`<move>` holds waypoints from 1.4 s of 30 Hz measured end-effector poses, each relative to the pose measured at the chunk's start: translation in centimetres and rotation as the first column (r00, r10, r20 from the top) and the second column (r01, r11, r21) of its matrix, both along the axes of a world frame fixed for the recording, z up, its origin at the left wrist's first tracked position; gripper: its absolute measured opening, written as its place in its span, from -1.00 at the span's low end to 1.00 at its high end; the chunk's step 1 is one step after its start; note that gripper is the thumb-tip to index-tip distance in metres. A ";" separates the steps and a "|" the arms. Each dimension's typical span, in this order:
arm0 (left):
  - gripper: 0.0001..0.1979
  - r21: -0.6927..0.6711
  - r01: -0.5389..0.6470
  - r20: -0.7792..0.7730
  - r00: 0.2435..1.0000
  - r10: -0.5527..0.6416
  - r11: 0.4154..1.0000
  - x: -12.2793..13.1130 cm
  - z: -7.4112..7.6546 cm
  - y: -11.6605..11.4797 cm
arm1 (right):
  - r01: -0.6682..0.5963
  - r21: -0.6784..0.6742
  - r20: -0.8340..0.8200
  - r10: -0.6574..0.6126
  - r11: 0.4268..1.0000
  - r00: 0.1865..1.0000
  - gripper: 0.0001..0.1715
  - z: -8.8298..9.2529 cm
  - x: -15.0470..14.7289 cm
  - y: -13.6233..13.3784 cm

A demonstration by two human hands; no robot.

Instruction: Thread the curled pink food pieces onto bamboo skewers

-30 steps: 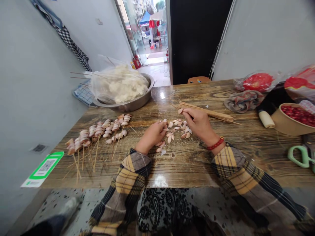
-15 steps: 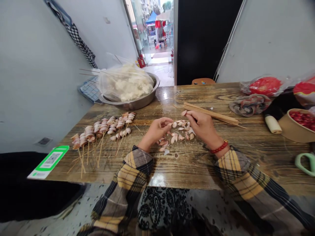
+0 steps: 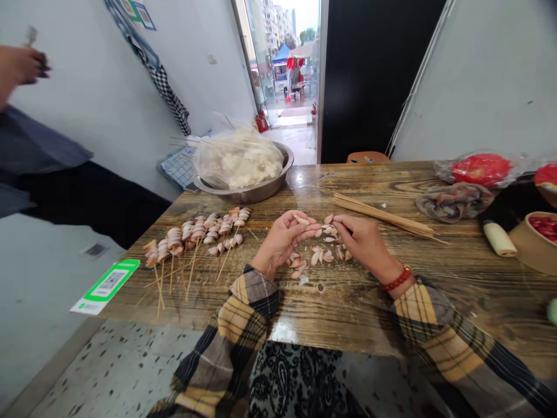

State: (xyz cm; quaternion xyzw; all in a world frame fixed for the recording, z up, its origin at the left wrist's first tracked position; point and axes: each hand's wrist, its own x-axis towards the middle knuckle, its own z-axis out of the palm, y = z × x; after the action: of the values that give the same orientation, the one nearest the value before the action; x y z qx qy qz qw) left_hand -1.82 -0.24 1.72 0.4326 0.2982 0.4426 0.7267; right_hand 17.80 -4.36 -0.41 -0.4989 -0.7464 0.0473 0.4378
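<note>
My left hand (image 3: 285, 239) is half curled, palm turned up, with a garlic clove (image 3: 301, 220) lying in its fingers. Close beside it, my right hand (image 3: 363, 239) pinches another garlic clove (image 3: 329, 219) between thumb and forefinger. Under and between both hands, loose garlic cloves (image 3: 319, 255) are scattered on the wooden table (image 3: 339, 307), with a bit of pale skin (image 3: 303, 280) near them. To the left lie several garlic skewers (image 3: 174, 239), their bare stick ends pointing toward me. A bundle of bamboo skewers (image 3: 383, 215) rests just beyond my right hand.
A metal basin (image 3: 261, 190) at the back left holds a bulging plastic bag (image 3: 239, 159). At right are a crumpled cloth (image 3: 455, 202), a red bundle in plastic (image 3: 481, 169) and a tub of red pieces (image 3: 533, 244). Another person's arm (image 3: 15, 67) shows far left.
My left hand has rolled palm up, showing a clove in its fingers. My right hand, with its clove, has come nearer to it. A person has entered at left; my view has shifted.
</note>
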 end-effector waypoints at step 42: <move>-0.73 0.043 -0.026 -0.015 1.000 0.027 0.999 0.5 -0.5 -0.3 | -0.042 -0.031 0.033 0.043 0.999 0.999 -0.73 0.0 -0.5 -0.2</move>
State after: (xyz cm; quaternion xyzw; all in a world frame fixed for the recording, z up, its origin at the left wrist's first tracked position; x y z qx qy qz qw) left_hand -1.32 -0.53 1.22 0.4475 0.2998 0.4552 0.7089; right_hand 17.35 -4.57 -0.45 -0.4904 -0.7632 0.0595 0.4166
